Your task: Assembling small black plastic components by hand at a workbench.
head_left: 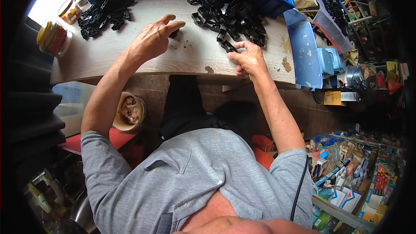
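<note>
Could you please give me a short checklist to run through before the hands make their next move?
1. Left hand clear of the left pile of black parts: ok, there is a gap.
2. Small black part secure in the left hand: cannot tell, the fingers partly hide it.
3. Right hand at the near edge of the right pile of black parts: ok.
4. Right hand's grip on a part there: cannot tell.
5. Tabletop unmarked: not ok, dark specks and worn patches show.
</note>
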`<state>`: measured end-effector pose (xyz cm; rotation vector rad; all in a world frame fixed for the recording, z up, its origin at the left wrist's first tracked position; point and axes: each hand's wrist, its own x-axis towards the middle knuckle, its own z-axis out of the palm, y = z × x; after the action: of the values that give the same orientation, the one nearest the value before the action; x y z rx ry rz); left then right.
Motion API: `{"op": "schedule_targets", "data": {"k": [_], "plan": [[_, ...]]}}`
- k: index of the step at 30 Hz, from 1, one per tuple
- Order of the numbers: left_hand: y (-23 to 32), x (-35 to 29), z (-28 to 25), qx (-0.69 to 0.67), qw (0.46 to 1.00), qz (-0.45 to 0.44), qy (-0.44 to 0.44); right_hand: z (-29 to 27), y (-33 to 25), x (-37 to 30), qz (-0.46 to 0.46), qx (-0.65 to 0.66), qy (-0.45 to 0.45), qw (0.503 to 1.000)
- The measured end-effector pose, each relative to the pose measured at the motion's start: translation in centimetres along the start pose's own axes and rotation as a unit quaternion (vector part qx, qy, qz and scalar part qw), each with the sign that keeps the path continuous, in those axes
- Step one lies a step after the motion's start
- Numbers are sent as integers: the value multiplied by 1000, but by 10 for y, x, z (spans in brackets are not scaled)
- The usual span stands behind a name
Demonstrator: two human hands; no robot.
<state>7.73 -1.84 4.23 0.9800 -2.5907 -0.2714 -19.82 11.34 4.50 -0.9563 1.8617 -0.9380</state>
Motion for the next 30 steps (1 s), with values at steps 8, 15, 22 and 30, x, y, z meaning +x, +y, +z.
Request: {"op": "schedule_targets", "data": {"k": [8,15,22,30], "plan": [[-18,5,7,53,994,90,-39,0,3,-2,-25,11,-12,1000],[18,-4,26,-166,978,70,104,7,4,-3,-49,-1,-73,996],[70,8,64,-204,963,147,96,12,1,-3,-48,-21,-86,995],[68,13,61,-181,964,186,63,14,4,-5,-43,-10,-76,996]]}}
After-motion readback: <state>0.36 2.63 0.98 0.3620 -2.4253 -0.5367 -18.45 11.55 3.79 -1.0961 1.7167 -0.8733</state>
